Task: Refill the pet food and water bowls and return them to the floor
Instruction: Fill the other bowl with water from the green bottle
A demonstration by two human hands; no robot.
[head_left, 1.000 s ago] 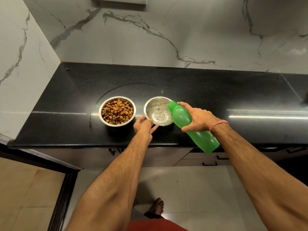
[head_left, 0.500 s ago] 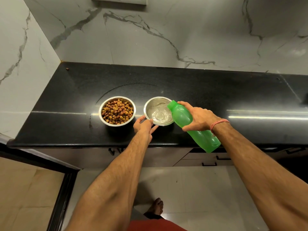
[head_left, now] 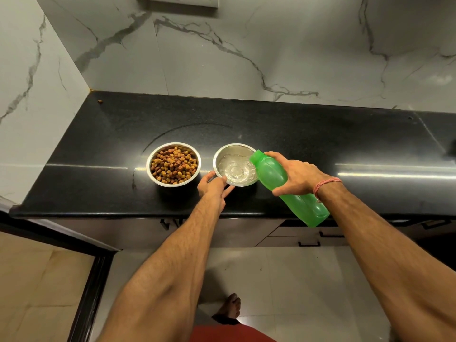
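The black surface (head_left: pixel 320 144) runs wide in front of me, glossy and speckled, backed by white marble walls (head_left: pixel 271 45) with grey veins. On it, near the front edge, stand two round steel bowls side by side, close but not touching. My green bottle (head_left: pixel 276 174) is tipped down to the left, its neck over the right rim of the water bowl (head_left: pixel 235 166) and its base sticking out past the edge of the surface; the plastic is translucent. My right hand (head_left: pixel 296 177) holds it round the middle, fingers curled over the top and thumb underneath. The water bowl is shiny inside and holds clear, rippling water. The food bowl (head_left: pixel 173 164), to its left, is heaped nearly to the rim with brown and tan kibble. My left hand (head_left: pixel 213 187) rests at the near left rim of the water bowl, thumb and fingers touching its edge, only loosely bent. A red thread band (head_left: pixel 325 185) sits on my right wrist. One small brown crumb (head_left: pixel 100 102) lies at the far left corner. Below, one bare foot (head_left: pixel 230 307) shows on the pale floor tiles (head_left: pixel 296 280). Count: two bowls, one bottle, two hands
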